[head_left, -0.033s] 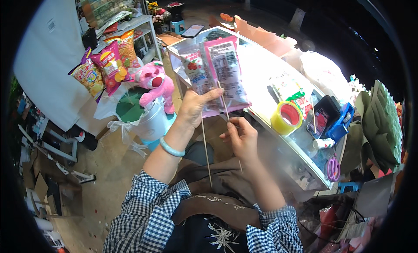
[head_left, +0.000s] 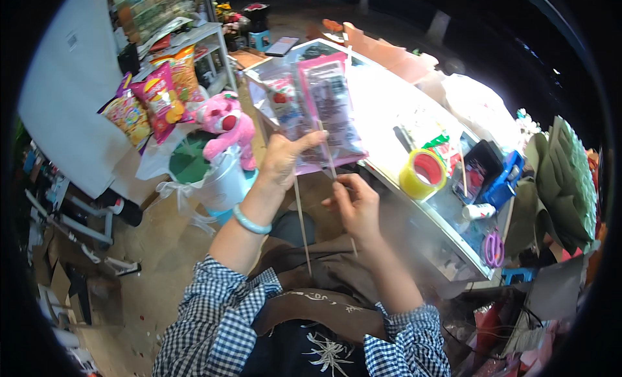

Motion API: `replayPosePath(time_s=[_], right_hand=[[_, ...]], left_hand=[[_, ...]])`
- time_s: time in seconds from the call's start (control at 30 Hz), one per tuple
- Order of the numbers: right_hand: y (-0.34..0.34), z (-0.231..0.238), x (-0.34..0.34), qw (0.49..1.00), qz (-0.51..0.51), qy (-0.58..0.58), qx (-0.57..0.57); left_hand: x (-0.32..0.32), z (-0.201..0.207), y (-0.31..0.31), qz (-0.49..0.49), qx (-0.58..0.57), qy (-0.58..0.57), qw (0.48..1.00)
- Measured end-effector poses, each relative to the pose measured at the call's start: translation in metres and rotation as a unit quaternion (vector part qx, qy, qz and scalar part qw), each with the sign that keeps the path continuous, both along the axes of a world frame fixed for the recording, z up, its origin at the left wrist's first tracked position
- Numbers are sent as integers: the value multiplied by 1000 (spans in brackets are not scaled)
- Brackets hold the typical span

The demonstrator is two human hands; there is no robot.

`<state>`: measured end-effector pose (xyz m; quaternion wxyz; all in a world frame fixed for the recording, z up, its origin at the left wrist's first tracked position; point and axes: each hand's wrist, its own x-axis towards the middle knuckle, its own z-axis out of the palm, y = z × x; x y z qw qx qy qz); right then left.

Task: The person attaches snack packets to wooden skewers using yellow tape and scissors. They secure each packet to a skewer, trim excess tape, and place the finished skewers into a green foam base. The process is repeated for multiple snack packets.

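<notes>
My left hand (head_left: pixel 280 162) is closed around the lower part of a pink-edged snack packet (head_left: pixel 332 101), its thumb lying across the back. A second pink-and-white packet (head_left: pixel 283 99) stands beside it on the left. Below my left hand hangs a thin wooden stick (head_left: pixel 302 224), reaching down towards my lap. Another thin stick (head_left: pixel 329 160) lies against the back of the right packet, its upper end by my left thumb. Just below the packet, my right hand (head_left: pixel 358 205) pinches this stick between thumb and fingers. How the sticks join the packets is hidden.
At left, a white bucket (head_left: pixel 223 182) holds green foam, a pink plush bear (head_left: pixel 227 127) and several chip bags (head_left: pixel 159 95). On the glass-topped table (head_left: pixel 379 98) sit yellow tape (head_left: pixel 421 175), a blue tape dispenser (head_left: pixel 504 182), purple-handled scissors (head_left: pixel 493 249) and a phone (head_left: pixel 282 46).
The whole view has shifted slightly, with things appearing a little further left. Both hands keep the same hold on the packets and stick.
</notes>
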<state>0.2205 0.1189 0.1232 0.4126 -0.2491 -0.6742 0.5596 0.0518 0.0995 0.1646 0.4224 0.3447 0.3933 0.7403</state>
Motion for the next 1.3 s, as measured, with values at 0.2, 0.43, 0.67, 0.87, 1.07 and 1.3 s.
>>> replayPosePath(time_s=[0.2,0.43,0.67,0.87,1.07,1.3], right_hand=[[8,17,39,965,-96,-37,239],[114,48,281,816,-542,64,191],[218,24,354,825,-526,-115,-173],[217,30,336,829,-523,132,-150],[188,-21,348,851,-525,13,16],[166,13,357,645,-538,-521,155]], left_hand=[[-20,-10,4,36,17,19,999],[-33,-16,6,100,43,-17,994],[4,-40,17,107,35,3,994],[5,-46,9,145,36,-18,989],[4,-47,12,139,13,-43,989],[21,-39,9,125,42,-53,990]])
